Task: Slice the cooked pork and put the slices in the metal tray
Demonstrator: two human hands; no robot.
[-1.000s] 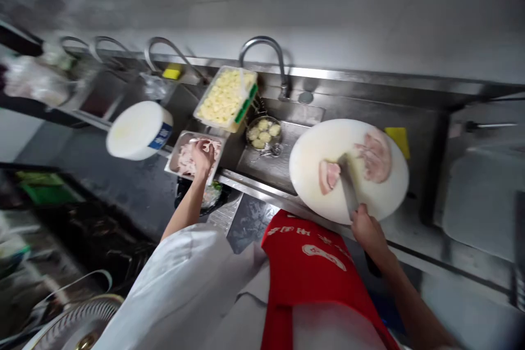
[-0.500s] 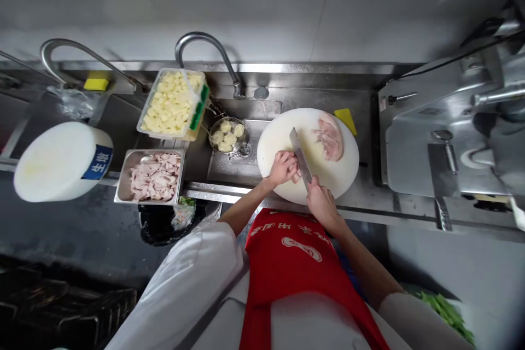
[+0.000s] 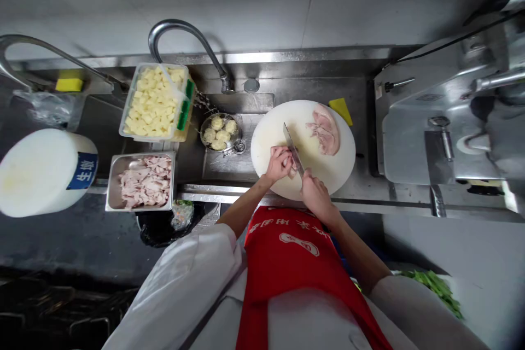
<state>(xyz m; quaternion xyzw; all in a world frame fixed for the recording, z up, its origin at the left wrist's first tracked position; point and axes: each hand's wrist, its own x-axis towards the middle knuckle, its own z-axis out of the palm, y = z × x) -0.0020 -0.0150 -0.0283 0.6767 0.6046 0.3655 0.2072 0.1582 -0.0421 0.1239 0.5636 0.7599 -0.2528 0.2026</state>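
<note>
On a round white cutting board point(image 3: 262, 126), my left hand point(image 3: 279, 163) presses a small piece of pale meat point(image 3: 292, 170) with its fingers curled. My right hand point(image 3: 315, 190) is wrapped round the handle of a cleaver point(image 3: 292, 145), whose blade stands against the meat, right beside my left fingertips. A larger slab of pale pink meat point(image 3: 327, 132) lies at the right of the board. Left of the sink, a steel tray point(image 3: 115, 180) holds many cut pieces of meat.
A tub of pale cubes point(image 3: 153, 101) stands behind the tray. A bowl of pale round pieces point(image 3: 220, 132) sits in the sink, near a curved faucet point(image 3: 184, 24). Yellow sponge point(image 3: 340, 111) behind the board; metal machine point(image 3: 418, 147) at right; another thick white board point(image 3: 36, 172) at left.
The view has shifted, so the sink and board appear slightly higher and further left. The cleaver's blade is tilted differently beside my left fingers; both hands keep their holds.
</note>
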